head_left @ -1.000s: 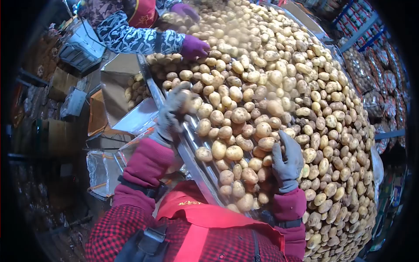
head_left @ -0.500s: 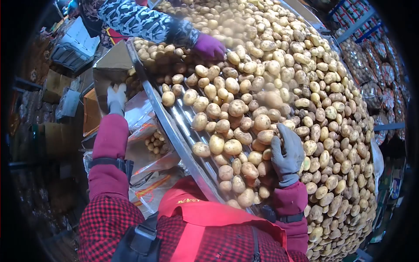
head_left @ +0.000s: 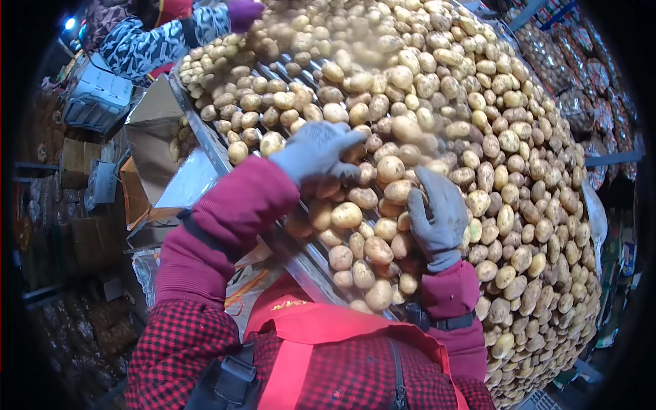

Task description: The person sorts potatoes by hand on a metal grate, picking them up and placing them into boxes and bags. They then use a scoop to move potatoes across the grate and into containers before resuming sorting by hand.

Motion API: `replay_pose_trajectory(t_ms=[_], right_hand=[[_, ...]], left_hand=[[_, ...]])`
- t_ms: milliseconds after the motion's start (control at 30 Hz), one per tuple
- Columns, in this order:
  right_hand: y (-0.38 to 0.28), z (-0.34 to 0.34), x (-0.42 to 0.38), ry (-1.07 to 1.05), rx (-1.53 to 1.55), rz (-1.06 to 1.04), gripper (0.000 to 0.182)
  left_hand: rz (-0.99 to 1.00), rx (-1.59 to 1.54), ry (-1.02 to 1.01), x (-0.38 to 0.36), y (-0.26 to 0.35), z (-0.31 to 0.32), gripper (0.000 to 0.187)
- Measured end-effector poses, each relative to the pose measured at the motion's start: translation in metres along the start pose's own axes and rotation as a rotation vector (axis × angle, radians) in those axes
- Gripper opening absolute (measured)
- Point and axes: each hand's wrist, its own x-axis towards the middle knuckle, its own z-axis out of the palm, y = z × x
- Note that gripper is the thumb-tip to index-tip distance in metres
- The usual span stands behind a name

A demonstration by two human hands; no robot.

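Observation:
Loose potatoes (head_left: 390,169) cover a metal roller rack and rise into a large heap on the right. My left hand (head_left: 320,152), in a grey glove, reaches over the rack with its fingers apart, low over the potatoes. Against the potatoes at the edge of the heap rests my right hand (head_left: 439,217), also gloved in grey, thumb and fingers spread. The metal rails (head_left: 279,72) of the rack show between potatoes near the far side. Whatever lies under my left palm is hidden.
A co-worker's camouflage sleeve (head_left: 142,49) and purple glove (head_left: 244,14) are at the top left. An open cardboard box (head_left: 152,113) with potatoes stands beside the rack's metal edge (head_left: 198,126). Stacked white-blue crates (head_left: 99,96) are farther left; bagged potatoes (head_left: 575,109) lie right.
My left hand has moved from the cardboard box to over the potatoes on the rack. My right hand has barely shifted. The co-worker's purple glove has moved up and left.

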Motion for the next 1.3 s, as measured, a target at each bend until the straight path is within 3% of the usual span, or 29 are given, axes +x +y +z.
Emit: replay_pose_trajectory(t_ms=[33,100,200,300,333,367,433,467,500,633,700,767,833,867,900,967,1033,1133,1167,1233,1300], right_hand=[[0.0,-0.001,0.0,-0.018,0.016,0.021,0.036],[0.001,-0.002,0.001,-0.028,0.013,0.02,0.035],[0.0,-0.003,0.001,-0.004,0.02,0.009,0.035],[-0.003,-0.002,0.001,-0.021,0.026,0.032,0.035],[-0.002,-0.001,0.001,-0.023,0.015,0.026,0.034],[-0.002,-0.001,0.001,-0.024,0.032,0.032,0.034],[0.0,0.001,-0.001,-0.03,0.019,0.035,0.035],[0.0,0.002,-0.001,-0.03,0.02,0.028,0.036],[0.001,0.002,-0.001,-0.027,0.015,0.022,0.036],[-0.002,0.002,0.0,-0.034,0.021,0.018,0.036],[-0.002,0.001,0.001,-0.041,0.044,0.031,0.035],[0.001,0.001,-0.003,0.002,0.01,-0.005,0.034],[0.001,-0.003,-0.001,0.014,0.079,0.018,0.033],[0.001,-0.009,0.004,-0.09,0.178,0.142,0.033],[0.006,-0.014,0.008,-0.146,0.272,0.188,0.038],[0.013,-0.015,0.012,-0.162,0.699,0.47,0.039],[0.022,-0.012,0.01,-0.122,0.772,0.532,0.039],[0.025,-0.013,0.011,-0.05,0.905,0.588,0.035],[0.027,-0.012,0.01,-0.034,0.93,0.584,0.035],[0.026,-0.017,0.012,-0.037,0.899,0.592,0.035],[0.027,-0.019,0.012,-0.021,0.882,0.594,0.035]], left_hand=[[-0.011,-0.014,-0.079,0.012,-0.005,-0.003,0.069],[0.018,-0.091,0.061,0.008,-0.015,0.004,0.06],[-0.419,-1.312,0.066,-0.024,-0.01,-0.017,0.047],[-0.248,-1.682,0.405,-0.071,-0.04,-0.013,0.048],[-0.277,-1.689,0.516,-0.088,-0.043,-0.014,0.048],[-0.243,-1.491,0.619,-0.103,-0.057,-0.009,0.047],[-0.253,-1.559,0.669,-0.142,-0.098,-0.007,0.052],[-0.322,-1.571,0.877,-0.15,-0.091,-0.018,0.052],[-0.369,-1.508,0.988,-0.17,-0.137,-0.001,0.053],[-0.811,-1.306,1.33,-0.221,-0.206,-0.009,0.055],[-0.985,-1.168,1.313,-0.228,-0.224,-0.018,0.052],[-1.128,-0.731,1.036,-0.231,-0.244,-0.022,0.056],[-0.895,-0.57,1.044,-0.21,-0.25,-0.012,0.054],[-0.853,-0.591,1.03,-0.181,-0.23,-0.018,0.054],[-0.656,-0.49,1.019,-0.156,-0.207,-0.022,0.051],[-0.34,-0.424,0.949,-0.102,-0.154,-0.034,0.043],[-0.116,-0.304,0.807,-0.041,-0.113,-0.04,0.043],[-0.085,-0.329,0.525,0.048,-0.041,-0.057,0.043],[0.099,-0.05,0.558,0.081,-0.037,-0.056,0.045],[0.16,-0.054,0.474,0.132,-0.02,-0.052,0.054],[0.23,0.186,0.507,0.187,-0.016,-0.043,0.062]])
